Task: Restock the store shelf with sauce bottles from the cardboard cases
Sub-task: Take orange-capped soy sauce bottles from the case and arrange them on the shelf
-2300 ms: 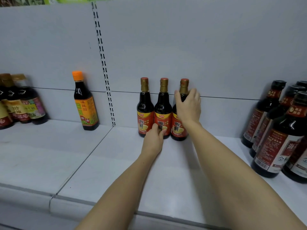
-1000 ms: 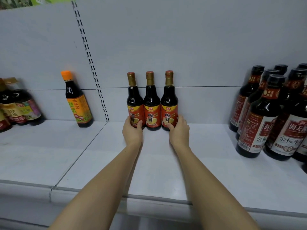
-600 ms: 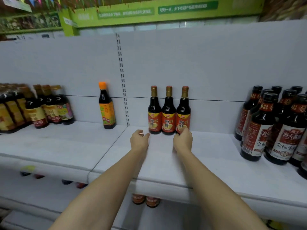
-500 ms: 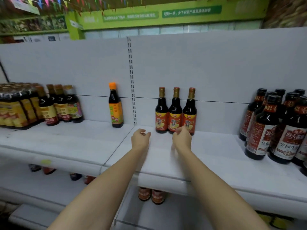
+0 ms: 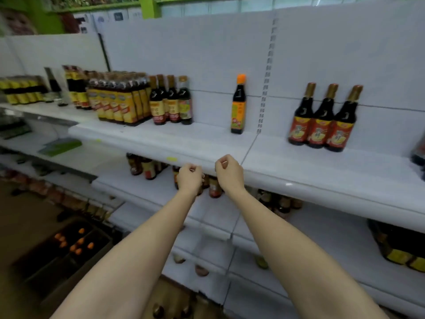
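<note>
Three dark sauce bottles with gold caps and red-orange labels stand side by side at the back of the white shelf, to the right. My left hand and my right hand hang in the air in front of the shelf's front edge, left of those bottles. Both have loosely curled fingers and hold nothing. A cardboard case sits on the floor at lower left, with orange bottle caps showing inside.
A single orange-capped bottle stands mid-shelf. Further left are several dark bottles and a shrink-wrapped pack. More bottles sit on the shelf below. A dark pack lies at lower right.
Both hands let go of the three bottles and drew back past the shelf's front edge. My view swung left and down, bringing the floor case into sight.
</note>
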